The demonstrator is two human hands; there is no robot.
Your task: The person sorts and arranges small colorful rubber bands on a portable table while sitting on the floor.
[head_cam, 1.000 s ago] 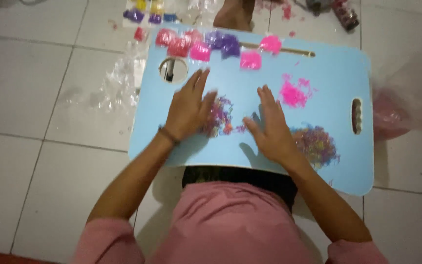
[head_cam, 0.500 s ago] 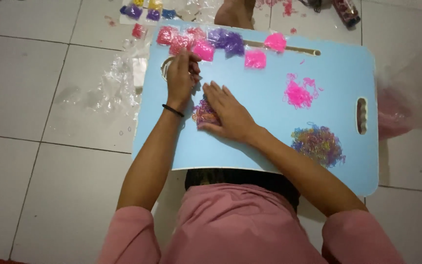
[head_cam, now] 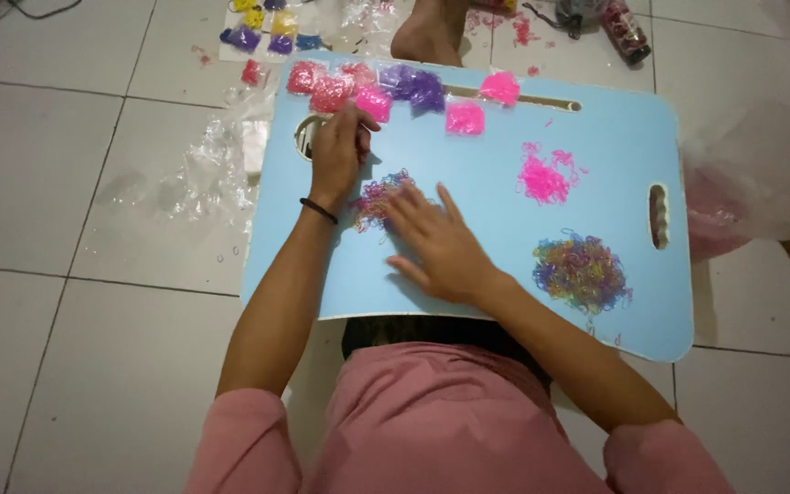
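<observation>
**Hands at a small heap of mixed-colour rubber bands on a blue lap tray**

Where the two hands meet, a small heap of mixed-colour loom bands [head_cam: 375, 197] lies on the left half of a pale blue lap tray [head_cam: 614, 137], between the wrist of one hand and the fingertips of the other. The right hand [head_cam: 441, 247] lies flat and palm down with its fingers spread, the fingertips touching the heap's right edge. The left hand [head_cam: 338, 151], with a black band [head_cam: 319, 210] at its wrist, is just above the heap with the fingers bunched together; whether they pinch anything I cannot tell. Beside that hand is the tray's round cup hole [head_cam: 306, 135].

Along the tray's far edge sits a row of small filled bags [head_cam: 395, 91], pink and purple. Farther right on the tray lie a loose pink pile [head_cam: 543, 178] and, nearer the person, a larger multicolour pile [head_cam: 581, 272]. A slot handle [head_cam: 658, 216] is cut into the right edge.

Around the tray, crumpled clear plastic [head_cam: 203, 169] lies on the white tiled floor [head_cam: 38, 174], more small bags [head_cam: 262, 27] lie beyond it, and a bare foot [head_cam: 427, 32] shows at the top.
</observation>
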